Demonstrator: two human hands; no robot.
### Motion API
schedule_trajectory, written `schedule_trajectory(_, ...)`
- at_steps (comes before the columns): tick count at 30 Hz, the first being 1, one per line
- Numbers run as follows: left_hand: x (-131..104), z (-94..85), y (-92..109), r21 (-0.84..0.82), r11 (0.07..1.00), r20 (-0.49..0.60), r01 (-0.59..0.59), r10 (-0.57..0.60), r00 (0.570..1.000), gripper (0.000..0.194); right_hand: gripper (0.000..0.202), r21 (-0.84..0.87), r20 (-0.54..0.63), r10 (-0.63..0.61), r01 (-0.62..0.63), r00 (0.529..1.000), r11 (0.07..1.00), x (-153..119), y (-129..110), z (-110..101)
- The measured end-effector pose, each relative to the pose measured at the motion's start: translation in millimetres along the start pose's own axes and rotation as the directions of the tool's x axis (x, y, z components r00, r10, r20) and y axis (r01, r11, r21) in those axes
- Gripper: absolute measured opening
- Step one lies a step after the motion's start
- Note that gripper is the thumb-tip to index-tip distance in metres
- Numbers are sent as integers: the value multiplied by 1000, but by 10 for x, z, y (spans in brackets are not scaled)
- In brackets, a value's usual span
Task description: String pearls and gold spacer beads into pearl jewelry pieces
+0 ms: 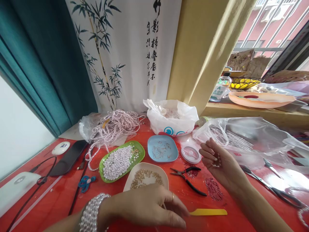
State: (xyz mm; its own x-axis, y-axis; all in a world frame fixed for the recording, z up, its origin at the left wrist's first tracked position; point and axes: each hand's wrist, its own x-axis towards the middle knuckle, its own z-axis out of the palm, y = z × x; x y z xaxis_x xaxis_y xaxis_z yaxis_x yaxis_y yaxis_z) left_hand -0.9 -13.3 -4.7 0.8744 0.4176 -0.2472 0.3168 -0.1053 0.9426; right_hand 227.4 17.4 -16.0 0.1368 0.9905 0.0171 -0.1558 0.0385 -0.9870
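Two hands are above the red tabletop (196,202): the left hand (149,204), near the front edge, bends its fingers downward, and I cannot tell if they pinch something, while the right hand (220,166), toward the right edge, curls its fingers loosely around a few small beads (217,165). Between the hands lie black-handled pliers (181,173) and a yellow strip (209,212), and beyond the left hand stands a cream dish (127,181) with gold beads (146,176), with a green tray (101,172) of pearly beads (118,162) at its left and a blue dish (152,141) behind. Toward the far edge are pearl strands (122,124) and a white plastic bag (173,123).
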Motion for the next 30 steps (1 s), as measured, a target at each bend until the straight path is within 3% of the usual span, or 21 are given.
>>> schedule_trajectory(1,-4,1,0,13,1000,-9,-8,8,1000,36,40,-288,-8,-42,38,999,957,83,17,-52)
schedule_trajectory(2,-5,2,-3,29,999,-18,-15,16,1000,36,44,-605,3,-80,65,997,794,176,46,-94)
schedule_trajectory(3,-5,3,-5,46,999,-23,-22,23,999,36,44,-698,15,-67,58,998,713,278,83,-124)
schedule_trajectory(8,-19,14,-1,98,994,-21,-58,61,998,36,21,-929,36,43,18,998,369,786,285,-129)
schedule_trajectory(11,-29,10,3,111,992,-30,-59,63,998,36,29,-981,-9,96,-27,995,194,957,371,-87)
schedule_trajectory(14,-30,-6,-4,99,993,-39,-71,75,996,36,28,-994,-45,99,-55,994,94,995,430,-59)
schedule_trajectory(17,-35,-24,-8,81,993,-42,-83,86,995,36,28,-997,-42,59,-46,997,64,938,434,-50)
schedule_trajectory(21,-48,-43,-12,107,990,-73,-88,96,993,35,22,-992,24,-13,25,1000,127,781,265,-50)
schedule_trajectory(23,-41,-57,-27,139,987,-126,-77,95,987,33,22,-976,65,-56,75,996,206,663,118,-37)
schedule_trajectory(25,-14,-72,-52,165,985,-231,-58,96,968,31,34,-942,104,-87,126,991,312,505,-21,1)
schedule_trajectory(28,58,-93,-99,26,999,-426,-31,40,904,40,50,-818,140,-115,181,983,546,217,-125,132)
schedule_trajectory(29,86,-100,-112,-66,997,-475,-38,2,880,47,47,-584,150,-98,168,984,794,121,-126,195)
schedule_trajectory(30,113,-107,-123,-163,985,-510,-59,-33,860,55,44,-347,172,-71,127,983,929,34,-114,264)
